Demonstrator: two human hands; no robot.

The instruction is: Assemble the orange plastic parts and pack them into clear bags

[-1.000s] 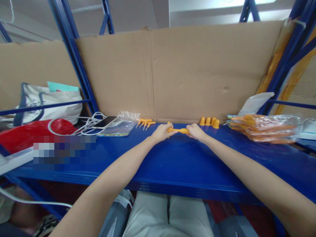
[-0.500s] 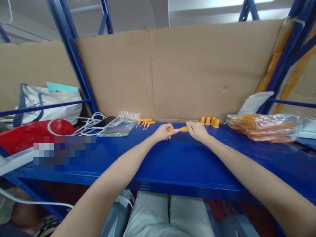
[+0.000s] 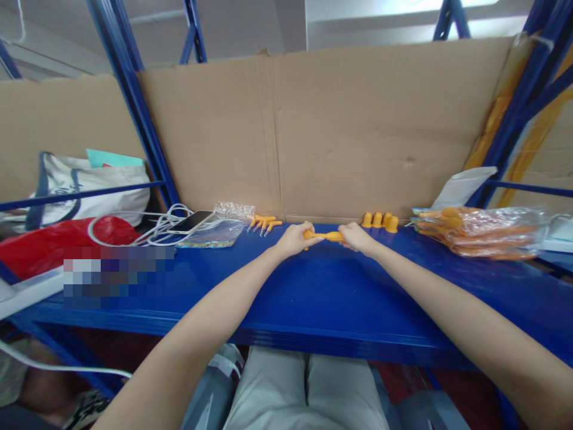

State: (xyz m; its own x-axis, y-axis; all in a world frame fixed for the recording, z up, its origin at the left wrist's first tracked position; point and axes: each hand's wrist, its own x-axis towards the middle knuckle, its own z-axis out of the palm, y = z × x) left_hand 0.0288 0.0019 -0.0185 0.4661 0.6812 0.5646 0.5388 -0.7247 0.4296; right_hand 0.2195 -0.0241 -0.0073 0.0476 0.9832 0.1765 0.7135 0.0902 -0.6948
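Observation:
My left hand [image 3: 295, 239] is closed round the crossbar of an orange corkscrew handle [image 3: 307, 235], which shows above and below the fingers. In line with it lies a slim, ribbed orange plastic piece [image 3: 332, 236], its right end pinched in my right hand [image 3: 356, 236]. The two parts meet between my hands; whether a metal screw runs inside is hidden. Left of my hands, several corkscrews with orange T-handles [image 3: 265, 222] and bare metal spirals rest on the blue table. Several orange cup-shaped caps [image 3: 378, 220] stand beyond my right hand.
A clear bag of orange parts [image 3: 474, 233] lies at the right on the blue tabletop [image 3: 304, 292]. To the left are a phone [image 3: 192, 221], white cables [image 3: 156, 230], a flat plastic bag [image 3: 215, 234] and a red bag [image 3: 67, 242]. Cardboard [image 3: 340, 131] walls the back.
My right hand has shifted its grip slightly, with the fingers now reaching under the ribbed piece. The left hand has stayed nearly in place, its crossbar turned slightly more upright.

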